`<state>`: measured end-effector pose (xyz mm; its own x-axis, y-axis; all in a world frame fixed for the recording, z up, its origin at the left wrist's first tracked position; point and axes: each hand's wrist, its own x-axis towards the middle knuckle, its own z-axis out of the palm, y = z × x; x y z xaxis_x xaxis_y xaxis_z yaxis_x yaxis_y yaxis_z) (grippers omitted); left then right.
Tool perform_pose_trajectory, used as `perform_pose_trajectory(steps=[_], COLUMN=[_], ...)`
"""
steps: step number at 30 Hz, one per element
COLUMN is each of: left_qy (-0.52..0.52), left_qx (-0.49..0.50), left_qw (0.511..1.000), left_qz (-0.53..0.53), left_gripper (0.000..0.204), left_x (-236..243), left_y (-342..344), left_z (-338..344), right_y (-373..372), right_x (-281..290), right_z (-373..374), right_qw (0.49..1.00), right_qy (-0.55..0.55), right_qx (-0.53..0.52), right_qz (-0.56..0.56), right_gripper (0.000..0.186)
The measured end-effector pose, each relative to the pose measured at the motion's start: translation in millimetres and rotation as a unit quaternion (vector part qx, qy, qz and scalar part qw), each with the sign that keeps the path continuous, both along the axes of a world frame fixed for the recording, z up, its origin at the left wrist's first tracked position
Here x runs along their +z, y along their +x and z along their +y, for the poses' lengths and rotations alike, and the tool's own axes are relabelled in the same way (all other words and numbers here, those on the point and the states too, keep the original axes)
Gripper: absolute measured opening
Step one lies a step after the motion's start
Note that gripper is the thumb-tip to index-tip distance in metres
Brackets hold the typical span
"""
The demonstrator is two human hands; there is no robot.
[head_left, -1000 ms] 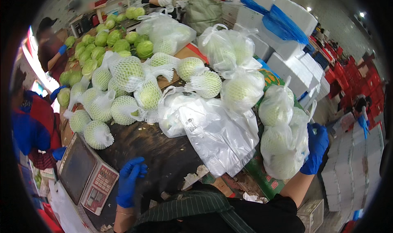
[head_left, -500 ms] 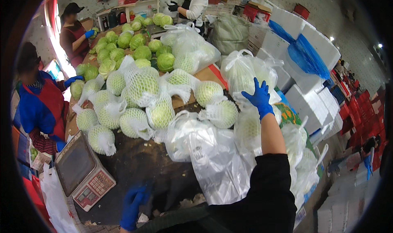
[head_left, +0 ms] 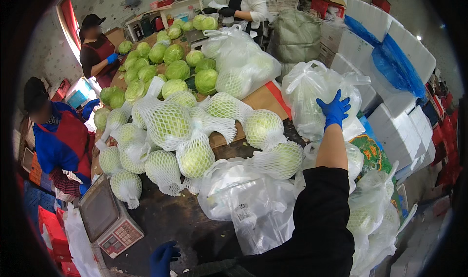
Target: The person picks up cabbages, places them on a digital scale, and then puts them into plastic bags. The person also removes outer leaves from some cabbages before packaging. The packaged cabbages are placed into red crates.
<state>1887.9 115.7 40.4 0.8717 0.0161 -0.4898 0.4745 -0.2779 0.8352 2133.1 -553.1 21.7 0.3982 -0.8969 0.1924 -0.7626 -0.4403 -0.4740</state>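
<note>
My right hand, in a blue glove, reaches out with fingers spread against the side of a knotted clear plastic bag with pale green cabbages inside. Low over the dark table's near edge is my left hand, also blue-gloved, with loosely bent fingers and nothing visible in it. Between my arms lies a pile of flat clear plastic bags. Beyond it are several cabbages in white foam netting, among them a netted cabbage and another netted cabbage.
A weighing scale stands at the left table edge. Bare cabbages are heaped at the back, beside a big filled bag. More filled bags sit at my right, before white foam boxes. Co-workers stand left and behind.
My view has shifted, moving the scene within the picture. My right hand stays out at the knotted bag, now against its side. My left hand remains low at the near edge.
</note>
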Motion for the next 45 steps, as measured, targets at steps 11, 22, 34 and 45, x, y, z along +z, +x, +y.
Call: perform_pose_trajectory(steps=[11, 22, 34, 45], left_qy=[-0.077, -0.112, -0.161, -0.151], left_qx=[-0.003, -0.023, -0.053, -0.011], left_qw=[0.997, 0.993, 0.985, 0.982], left_qz=[-0.029, -0.033, -0.036, -0.109], left_gripper=[0.029, 0.029, 0.032, 0.027], left_x=[-18, -23, -49, -42], left_y=[-2, -19, -32, 17], left_z=[7, 41, 98, 188], right_y=[12, 7, -101, 34], right_x=[-43, 44, 15, -13], right_z=[-77, 16, 492, 714], right_qw=[0.991, 0.876, 0.565, 0.591], right_qy=[-0.084, 0.138, 0.222, 0.111], right_qx=[0.107, 0.361, 0.791, 0.758], right_qz=[-0.011, -0.289, -0.075, -0.253], right_gripper=[0.087, 0.04, 0.042, 0.051])
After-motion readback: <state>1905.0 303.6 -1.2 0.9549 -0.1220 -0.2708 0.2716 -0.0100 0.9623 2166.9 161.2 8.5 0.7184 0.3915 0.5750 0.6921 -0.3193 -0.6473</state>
